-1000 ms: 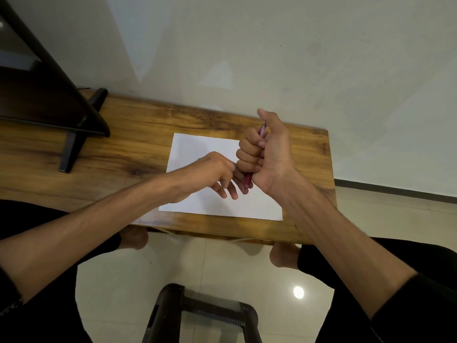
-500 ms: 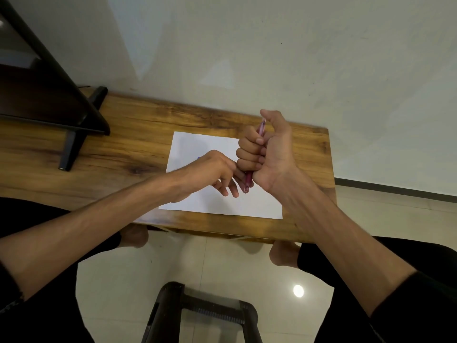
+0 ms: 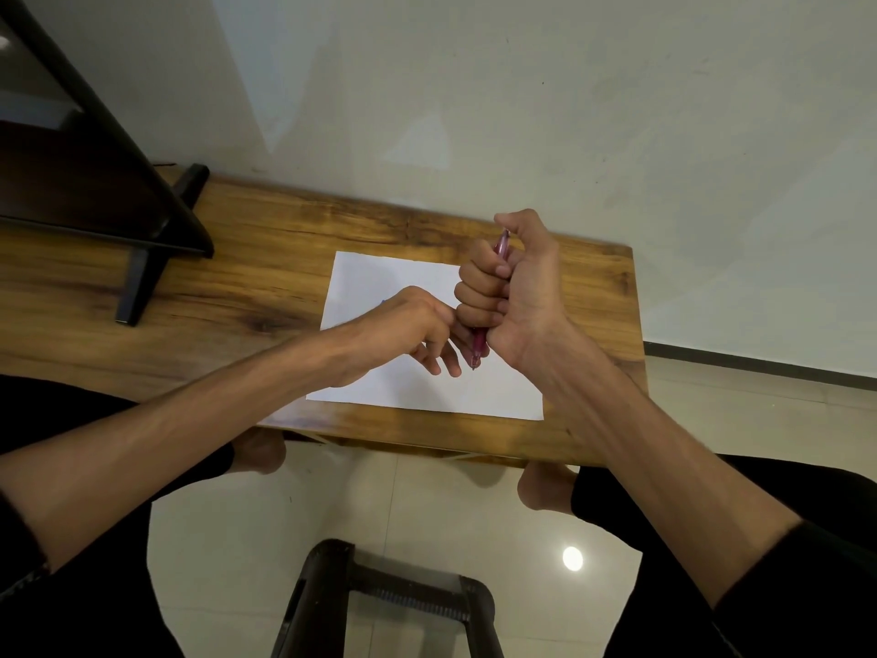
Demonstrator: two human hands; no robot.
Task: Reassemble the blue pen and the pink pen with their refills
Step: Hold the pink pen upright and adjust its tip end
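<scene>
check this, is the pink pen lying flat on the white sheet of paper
No, the pink plastic pen is gripped upright in the right hand, its tip pointing down above the white paper sheet.

A single wide-angle head view looks steeply down and forward from above the seated person, close over both bare forearms, onto the low wooden table [image 3: 265,277] and white paper sheet [image 3: 379,277], with pale wall beyond and glossy tiled floor [image 3: 427,505] beneath.

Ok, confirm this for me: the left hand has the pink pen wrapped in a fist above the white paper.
Not quite: the head view shows the right hand gripping the pink pen in a fist above the white paper. The left hand sits beside it with its fingers near the pen's lower end.
</scene>
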